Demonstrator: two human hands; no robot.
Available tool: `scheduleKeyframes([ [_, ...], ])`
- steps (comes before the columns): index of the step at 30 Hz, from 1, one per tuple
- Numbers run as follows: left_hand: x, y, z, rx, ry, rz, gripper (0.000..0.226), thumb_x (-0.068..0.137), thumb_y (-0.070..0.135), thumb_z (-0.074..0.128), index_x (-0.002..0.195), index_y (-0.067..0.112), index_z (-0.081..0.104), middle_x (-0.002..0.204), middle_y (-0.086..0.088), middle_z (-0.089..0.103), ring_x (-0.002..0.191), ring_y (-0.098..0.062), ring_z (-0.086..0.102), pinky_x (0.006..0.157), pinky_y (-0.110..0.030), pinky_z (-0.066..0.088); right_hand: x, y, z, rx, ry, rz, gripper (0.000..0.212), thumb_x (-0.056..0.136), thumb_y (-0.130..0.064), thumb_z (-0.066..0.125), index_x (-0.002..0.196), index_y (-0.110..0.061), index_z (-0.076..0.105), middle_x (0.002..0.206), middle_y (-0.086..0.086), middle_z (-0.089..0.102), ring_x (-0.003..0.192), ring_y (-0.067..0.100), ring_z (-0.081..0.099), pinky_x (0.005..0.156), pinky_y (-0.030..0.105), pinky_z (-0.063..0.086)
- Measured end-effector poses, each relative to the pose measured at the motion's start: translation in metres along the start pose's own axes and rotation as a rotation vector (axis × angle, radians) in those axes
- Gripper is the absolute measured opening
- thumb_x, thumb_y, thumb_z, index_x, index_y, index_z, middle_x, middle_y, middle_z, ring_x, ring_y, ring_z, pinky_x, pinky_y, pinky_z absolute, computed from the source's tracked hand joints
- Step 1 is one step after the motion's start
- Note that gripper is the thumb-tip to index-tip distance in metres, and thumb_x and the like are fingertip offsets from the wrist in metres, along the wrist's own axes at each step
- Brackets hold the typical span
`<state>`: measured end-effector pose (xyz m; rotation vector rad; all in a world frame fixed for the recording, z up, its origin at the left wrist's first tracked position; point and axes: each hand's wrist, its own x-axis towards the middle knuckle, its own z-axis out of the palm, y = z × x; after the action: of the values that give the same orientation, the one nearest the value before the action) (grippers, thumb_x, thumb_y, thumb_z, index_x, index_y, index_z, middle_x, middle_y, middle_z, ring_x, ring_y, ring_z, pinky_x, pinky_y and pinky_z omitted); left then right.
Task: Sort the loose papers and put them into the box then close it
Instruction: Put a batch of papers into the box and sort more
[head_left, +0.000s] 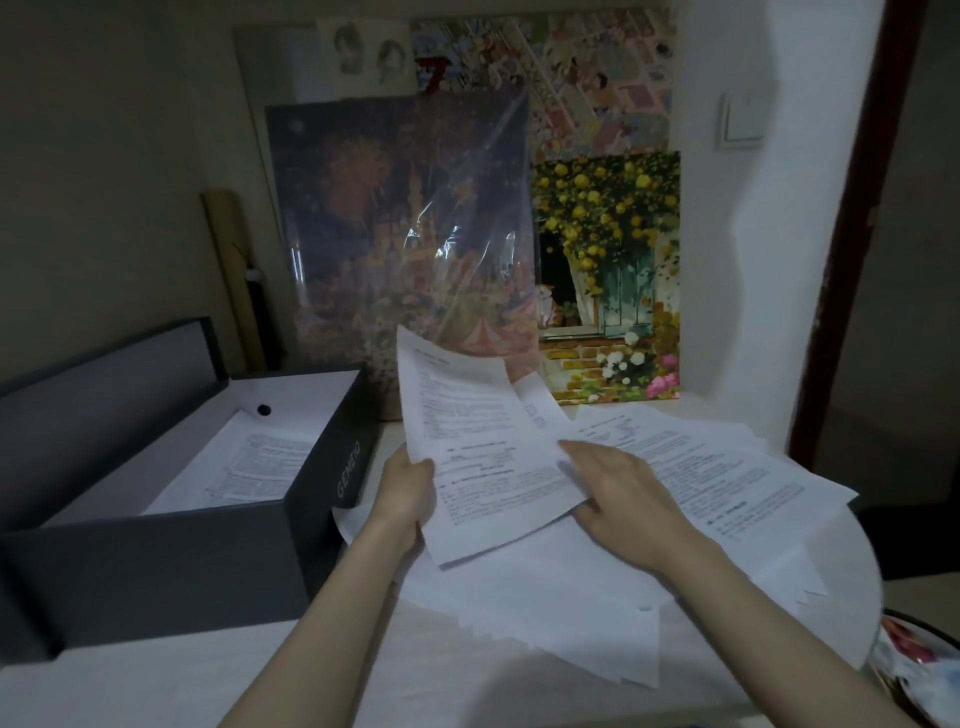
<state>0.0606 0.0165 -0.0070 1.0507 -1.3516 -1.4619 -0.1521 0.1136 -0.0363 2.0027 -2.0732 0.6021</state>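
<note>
We count two hands, left hand and right hand; one dark box, its one lid up; one held sheaf of papers; one loose pile, sheets too overlapped to count; three paintings; one wall switch.

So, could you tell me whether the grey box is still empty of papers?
No, a printed sheet already lies flat on the floor of the open grey box.
</note>
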Motion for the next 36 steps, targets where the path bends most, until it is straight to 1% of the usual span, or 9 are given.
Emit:
scheduleKeyframes([
  [5, -0.001, 0.007, -0.011, 0.051, 0.021, 0.053, 0.034, 0.097, -0.002, 0.037, 0.125, 0.01, 0.053, 0.107, -0.006, 0.066, 0.082, -0.019, 0.066, 0.046, -0.018, 0.052, -0.004, 0.033, -0.024, 0.073, -0.298, 0.539, 0.073, 0.084, -0.048, 0.054, 0.147, -0.024, 0.026, 0.152, 0.002, 0.031, 0.138, 0.03, 0.028, 0.109, 0.048, 0.024],
  [11, -0.001, 0.006, -0.012, 0.137, -0.007, -0.057, 0.032, 0.097, -0.007, 0.034, 0.119, 0.009, 0.051, 0.09, -0.006, 0.062, 0.077, -0.02, 0.06, 0.045, -0.02, 0.052, -0.002, 0.04, -0.031, 0.022, -0.359, 0.521, 0.03, 0.077, -0.021, 0.052, 0.107, -0.018, 0.052, 0.12, 0.005, 0.056, 0.113, 0.027, 0.049, 0.093, 0.039, 0.043],
  [15, 0.007, 0.004, -0.015, 0.254, 0.039, -0.111, 0.034, 0.097, -0.003, 0.041, 0.129, -0.005, 0.05, 0.121, -0.023, 0.06, 0.083, -0.024, 0.056, 0.073, -0.031, 0.047, -0.006, 0.035, -0.03, -0.096, -0.105, 0.573, 0.021, 0.083, -0.01, 0.045, 0.096, -0.013, 0.062, 0.108, 0.005, 0.06, 0.104, 0.029, 0.057, 0.076, 0.034, 0.043],
  [17, 0.005, 0.005, -0.013, 0.309, -0.014, -0.143, 0.031, 0.098, 0.0, 0.042, 0.127, -0.001, 0.054, 0.119, -0.02, 0.061, 0.091, -0.029, 0.058, 0.08, -0.034, 0.046, -0.007, 0.037, -0.031, -0.05, 0.048, 0.616, 0.017, 0.087, -0.012, 0.046, 0.085, -0.013, 0.063, 0.095, 0.006, 0.06, 0.094, 0.032, 0.06, 0.071, 0.034, 0.043],
  [20, 0.0, 0.008, -0.009, 0.312, -0.098, -0.168, 0.031, 0.098, 0.002, 0.044, 0.127, 0.007, 0.055, 0.118, -0.016, 0.063, 0.098, -0.032, 0.062, 0.088, -0.039, 0.049, -0.004, 0.041, -0.033, 0.537, 0.24, 0.671, 0.032, 0.086, -0.009, 0.051, 0.054, -0.012, 0.047, 0.061, 0.007, 0.05, 0.059, 0.025, 0.049, 0.058, 0.031, 0.032],
  [23, -0.001, 0.009, -0.005, 0.326, -0.149, -0.167, 0.027, 0.099, 0.007, 0.044, 0.123, 0.01, 0.057, 0.118, -0.016, 0.065, 0.101, -0.033, 0.064, 0.093, -0.041, 0.05, -0.004, 0.036, -0.041, 1.199, 0.258, 0.669, 0.016, 0.086, -0.004, 0.055, 0.08, -0.003, 0.069, 0.072, 0.015, 0.068, 0.065, 0.028, 0.062, 0.064, 0.035, 0.042],
  [25, -0.002, 0.009, -0.001, 0.336, -0.16, -0.16, 0.026, 0.099, 0.008, 0.043, 0.122, 0.011, 0.056, 0.113, -0.014, 0.064, 0.099, -0.032, 0.063, 0.089, -0.038, 0.05, -0.003, 0.031, -0.041, 1.374, 0.19, 0.631, 0.021, 0.088, 0.0, 0.053, 0.1, -0.004, 0.07, 0.088, 0.013, 0.075, 0.081, 0.031, 0.067, 0.077, 0.04, 0.047],
  [32, -0.002, 0.004, 0.006, 0.305, -0.167, -0.15, 0.027, 0.1, 0.008, 0.039, 0.121, 0.009, 0.056, 0.104, -0.011, 0.064, 0.079, -0.018, 0.064, 0.059, -0.026, 0.049, 0.005, 0.005, -0.02, 1.418, -0.167, 0.381, 0.032, 0.094, -0.006, 0.053, 0.122, -0.019, 0.06, 0.111, 0.008, 0.071, 0.099, 0.023, 0.066, 0.092, 0.031, 0.046],
  [36, -0.004, 0.005, 0.008, 0.32, -0.153, -0.139, 0.02, 0.101, 0.01, 0.037, 0.111, 0.013, 0.054, 0.104, -0.01, 0.063, 0.07, -0.013, 0.06, 0.047, -0.021, 0.049, 0.007, 0.007, -0.015, 1.261, -0.108, 0.447, 0.033, 0.096, -0.021, 0.053, 0.129, -0.023, 0.054, 0.115, 0.011, 0.069, 0.109, 0.023, 0.064, 0.1, 0.034, 0.044],
])
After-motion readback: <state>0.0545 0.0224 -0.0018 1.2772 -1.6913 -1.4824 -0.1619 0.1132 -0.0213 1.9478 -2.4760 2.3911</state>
